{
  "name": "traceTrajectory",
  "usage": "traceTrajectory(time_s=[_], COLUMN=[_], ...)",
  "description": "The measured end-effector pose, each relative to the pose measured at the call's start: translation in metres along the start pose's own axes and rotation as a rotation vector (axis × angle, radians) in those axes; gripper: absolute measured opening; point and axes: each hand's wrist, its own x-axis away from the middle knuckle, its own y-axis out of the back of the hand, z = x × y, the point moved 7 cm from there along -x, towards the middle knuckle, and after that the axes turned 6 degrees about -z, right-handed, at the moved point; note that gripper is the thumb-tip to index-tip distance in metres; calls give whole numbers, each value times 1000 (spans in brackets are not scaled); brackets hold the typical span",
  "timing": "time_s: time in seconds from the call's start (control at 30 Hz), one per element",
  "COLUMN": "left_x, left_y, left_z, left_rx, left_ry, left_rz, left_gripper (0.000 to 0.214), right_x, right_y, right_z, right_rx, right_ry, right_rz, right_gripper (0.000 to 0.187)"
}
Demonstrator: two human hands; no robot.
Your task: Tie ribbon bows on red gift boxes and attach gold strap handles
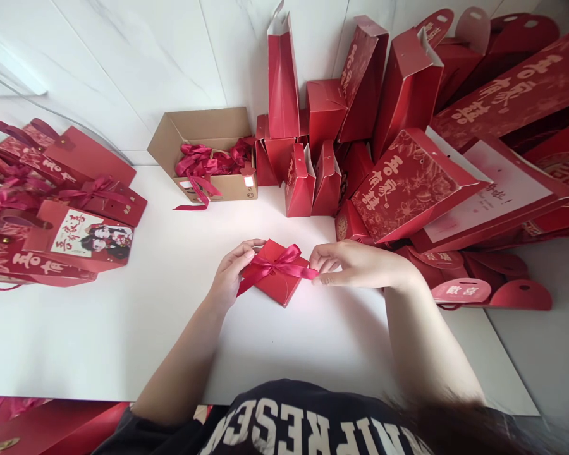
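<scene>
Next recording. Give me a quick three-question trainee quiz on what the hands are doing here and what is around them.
1. True or false: the left hand holds the flat red packet while the right hand pinches an end of its ribbon.
2. What lies in the open cardboard box? A) scissors B) magenta ribbons C) tape rolls
3. Fill in: the tall red paper bags stand against the ____.

Key: 1 true; 2 B; 3 wall.
</scene>
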Motion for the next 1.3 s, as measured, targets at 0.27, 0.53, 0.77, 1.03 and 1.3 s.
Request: traceTrajectory(time_s=[0.27,0.53,0.77,1.03,1.3], left_x=[1,-1,2,1,-1], left_y=[-2,10,10,13,11], left_z=[-2,-17,-14,-7,-2], left_rx=[7,-205,-198,-225,-230], left_ry=[-34,-213,-161,-93,-93], left_rz=[41,10,102,107,97], left_gripper=[29,31,31,38,39], right_x=[-3,-14,-20,-25,-24], right_y=[-17,2,-5,-7,-8], right_z=[3,-3,-2,-6,-1], right_rx=[-77,-227,-175,-88,-34], right_ry=[-63,-40,21,52,114], right_rz=[116,-132,-91,-99,-55], right_gripper=[22,19,35,23,18])
